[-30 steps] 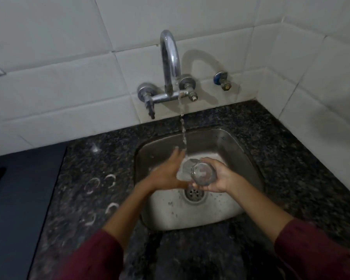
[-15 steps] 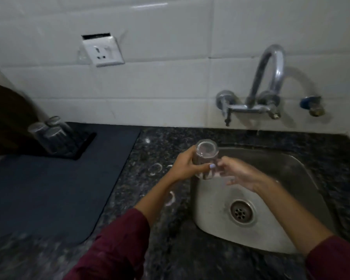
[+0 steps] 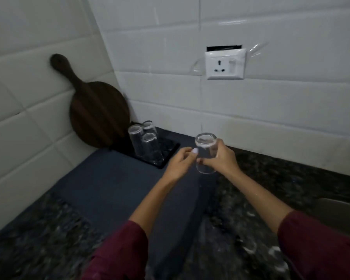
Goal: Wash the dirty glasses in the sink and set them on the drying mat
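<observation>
A clear glass (image 3: pixel 206 153) is held upside down, above the right edge of the dark blue mat (image 3: pixel 109 188). My right hand (image 3: pixel 220 159) wraps around its right side. My left hand (image 3: pixel 180 163) is at its left side, thumb and fingertips against the glass. Three more clear glasses (image 3: pixel 148 145) stand upside down on a small black mat (image 3: pixel 170 150) in the far corner, to the left of and beyond my hands. Only a corner of the steel sink (image 3: pixel 343 215) shows at the right edge.
A round dark wooden board (image 3: pixel 97 112) with a handle leans against the left tiled wall behind the glasses. A white wall socket (image 3: pixel 225 64) is above the counter. Speckled dark granite counter (image 3: pixel 281 178) surrounds the mat, with wet marks near my right sleeve.
The view has swung left, away from the sink and tap. The glass has travelled from the running water to above the blue mat, turned upside down, with both hands now on it.
</observation>
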The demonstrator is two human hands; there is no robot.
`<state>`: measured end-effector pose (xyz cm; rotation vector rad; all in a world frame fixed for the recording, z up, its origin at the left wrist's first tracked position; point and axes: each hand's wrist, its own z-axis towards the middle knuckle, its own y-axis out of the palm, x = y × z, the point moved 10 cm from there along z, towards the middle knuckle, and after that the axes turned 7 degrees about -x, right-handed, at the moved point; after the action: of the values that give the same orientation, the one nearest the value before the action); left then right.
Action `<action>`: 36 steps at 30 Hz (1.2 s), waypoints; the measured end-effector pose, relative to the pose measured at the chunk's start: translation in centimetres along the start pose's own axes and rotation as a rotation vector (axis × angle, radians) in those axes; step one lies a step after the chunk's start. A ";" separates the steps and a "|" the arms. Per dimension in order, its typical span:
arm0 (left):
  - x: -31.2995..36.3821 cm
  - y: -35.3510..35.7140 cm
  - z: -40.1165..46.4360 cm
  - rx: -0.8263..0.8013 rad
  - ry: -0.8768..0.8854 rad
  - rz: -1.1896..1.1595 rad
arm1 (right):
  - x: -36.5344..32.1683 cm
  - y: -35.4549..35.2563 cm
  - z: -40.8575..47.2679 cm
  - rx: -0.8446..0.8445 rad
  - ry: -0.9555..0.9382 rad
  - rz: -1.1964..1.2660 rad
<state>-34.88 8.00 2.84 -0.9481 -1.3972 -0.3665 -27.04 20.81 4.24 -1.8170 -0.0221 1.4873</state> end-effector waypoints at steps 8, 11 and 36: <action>-12.9 -16.4 -1.2 0.438 -0.176 -0.007 | -4.6 9.9 13.6 -0.047 -0.007 0.147; -15.4 -17.9 -0.5 0.444 -0.191 -0.016 | -5.0 12.5 17.1 -0.050 -0.012 0.194; -16.3 -16.2 3.4 0.334 -0.196 -0.095 | -2.2 18.1 21.5 -0.336 0.132 0.113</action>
<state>-51.97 -4.17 -7.20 -0.6574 -1.6265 -0.1057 -53.77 18.70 -4.48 -2.2151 -0.1117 1.5064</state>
